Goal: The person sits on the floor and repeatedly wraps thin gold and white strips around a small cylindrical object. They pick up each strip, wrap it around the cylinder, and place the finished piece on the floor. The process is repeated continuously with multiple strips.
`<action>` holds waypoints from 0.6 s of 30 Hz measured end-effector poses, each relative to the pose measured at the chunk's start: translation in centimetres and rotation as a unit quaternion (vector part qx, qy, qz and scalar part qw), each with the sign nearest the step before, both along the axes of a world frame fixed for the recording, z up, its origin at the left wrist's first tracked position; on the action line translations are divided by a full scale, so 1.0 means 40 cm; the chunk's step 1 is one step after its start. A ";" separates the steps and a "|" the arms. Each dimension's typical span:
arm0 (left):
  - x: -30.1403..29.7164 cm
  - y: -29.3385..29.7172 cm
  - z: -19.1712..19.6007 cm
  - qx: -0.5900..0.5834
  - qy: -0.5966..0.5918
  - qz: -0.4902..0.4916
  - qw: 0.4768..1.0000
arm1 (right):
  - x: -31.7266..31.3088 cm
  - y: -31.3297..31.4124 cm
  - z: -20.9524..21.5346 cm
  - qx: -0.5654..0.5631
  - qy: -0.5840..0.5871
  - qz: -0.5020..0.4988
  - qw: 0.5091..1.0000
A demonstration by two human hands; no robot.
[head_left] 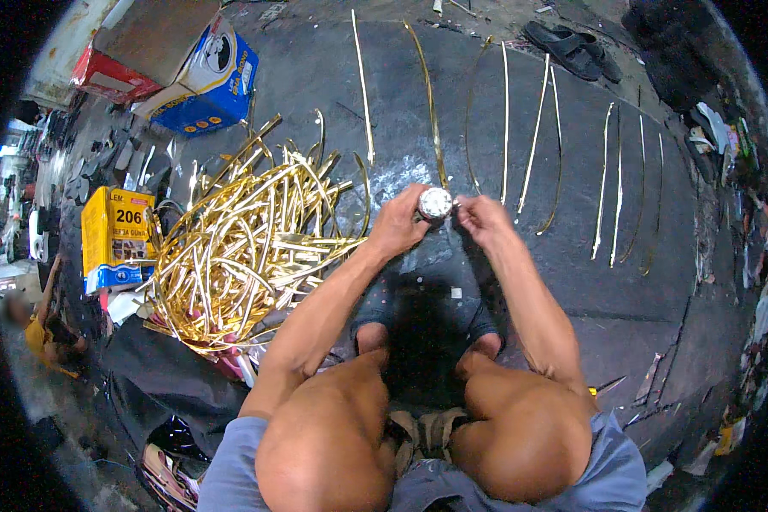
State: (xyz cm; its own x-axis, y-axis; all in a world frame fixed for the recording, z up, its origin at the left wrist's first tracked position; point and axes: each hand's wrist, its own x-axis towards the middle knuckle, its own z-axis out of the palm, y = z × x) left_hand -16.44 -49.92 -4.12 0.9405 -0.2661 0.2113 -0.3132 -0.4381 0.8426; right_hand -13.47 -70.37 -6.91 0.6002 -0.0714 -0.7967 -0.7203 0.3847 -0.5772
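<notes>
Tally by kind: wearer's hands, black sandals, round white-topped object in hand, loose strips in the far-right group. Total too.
Hands: 2 (left hand, right hand)
Black sandals: 2
Round white-topped object: 1
Far-right loose strips: 4
Total: 9

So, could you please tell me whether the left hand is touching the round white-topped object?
Touching: the head view shows the left hand closed against the left side of the round white-topped object, with no gap between them.
</notes>
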 end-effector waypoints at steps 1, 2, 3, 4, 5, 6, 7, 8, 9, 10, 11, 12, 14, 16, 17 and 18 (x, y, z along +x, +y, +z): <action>0.003 -0.013 -0.001 -0.006 -0.013 -0.007 1.000 | -0.005 -0.042 0.042 0.022 -0.028 -0.027 0.999; 0.001 -0.006 -0.007 -0.005 -0.024 -0.005 1.000 | -0.005 -0.065 0.084 0.051 -0.053 -0.045 0.996; -0.005 0.005 -0.013 -0.006 -0.006 -0.005 1.000 | -0.008 -0.085 0.150 0.067 -0.086 -0.036 0.993; -0.010 0.018 -0.015 -0.004 0.003 0.002 1.000 | -0.006 -0.102 0.230 0.085 -0.120 -0.025 0.989; -0.010 0.019 -0.013 -0.006 0.008 0.003 1.000 | -0.003 -0.146 0.302 0.137 -0.154 -0.015 0.978; -0.007 0.016 -0.011 -0.009 0.013 0.004 1.000 | -0.002 -0.187 0.372 0.186 -0.188 -0.005 0.964; -0.002 0.010 -0.006 -0.013 0.015 -0.001 1.000 | -0.005 -0.207 0.453 0.175 -0.244 -0.036 0.953; 0.000 0.007 -0.005 -0.016 0.020 -0.005 1.000 | -0.012 -0.224 0.526 0.163 -0.298 -0.068 0.938; -0.003 0.011 -0.006 -0.017 0.025 -0.006 1.000 | -0.013 -0.250 0.586 0.200 -0.313 -0.086 0.925; -0.005 0.016 -0.011 -0.009 0.020 -0.005 1.000 | -0.013 -0.276 0.645 0.237 -0.327 -0.104 0.909; -0.006 0.027 -0.020 0.002 0.015 -0.003 1.000 | -0.015 -0.285 0.701 0.240 -0.368 -0.094 0.893; 0.007 0.003 -0.016 -0.002 0.005 -0.015 1.000 | -0.031 -0.309 0.785 0.224 -0.418 -0.091 0.876; -0.001 0.011 -0.017 0.008 0.024 -0.014 1.000 | -0.005 -0.352 0.896 0.252 -0.480 0.011 0.840; -0.002 0.010 -0.007 0.024 0.027 -0.023 0.999 | 0.078 -0.328 0.955 0.214 -0.513 0.066 0.829; -0.002 0.011 0.000 0.036 0.021 -0.031 0.999 | 0.132 -0.319 0.972 0.173 -0.531 0.086 0.825; 0.005 0.000 0.009 0.044 0.012 -0.043 0.998 | 0.227 -0.327 0.973 0.091 -0.551 0.089 0.825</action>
